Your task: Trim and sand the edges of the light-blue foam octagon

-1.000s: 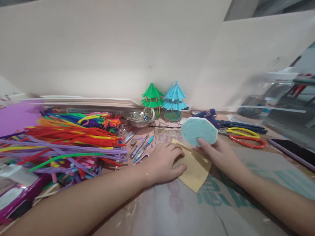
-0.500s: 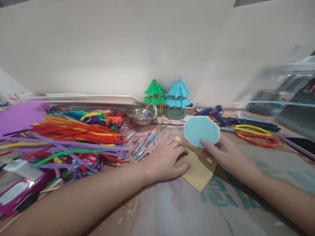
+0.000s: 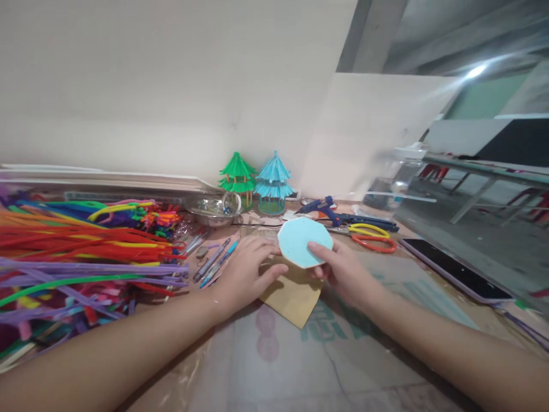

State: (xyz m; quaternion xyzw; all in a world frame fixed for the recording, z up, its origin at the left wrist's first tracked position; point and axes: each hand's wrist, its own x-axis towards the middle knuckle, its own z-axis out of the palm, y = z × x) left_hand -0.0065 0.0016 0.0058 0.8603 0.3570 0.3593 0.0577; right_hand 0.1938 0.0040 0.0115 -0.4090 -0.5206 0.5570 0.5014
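In the head view, the yellow sheet (image 3: pixel 294 298) lies on the desk (image 3: pixel 274 377), partly covered by the light-blue octagon (image 3: pixel 295 240) above its far end. The right hand (image 3: pixel 345 269), at the sheet's right, has its grip pinching the octagon by the near right edge, thumb on top and fingers behind. The left hand (image 3: pixel 244 272) is at the sheet's left, its grip spread, thumb apart from the fingers; whether the fingertips touch the octagon, I cannot tell. Left of the sheet, past the left hand, are a blue pen (image 3: pixel 220 263) and a heap of fuzzy coloured stems (image 3: pixel 90 240). Beyond the sheet stand a green model (image 3: pixel 237 167) and a blue model (image 3: pixel 274 170). Right of the sheet lie scissors (image 3: pixel 374 246) and, farther out, a phone (image 3: pixel 454 268).
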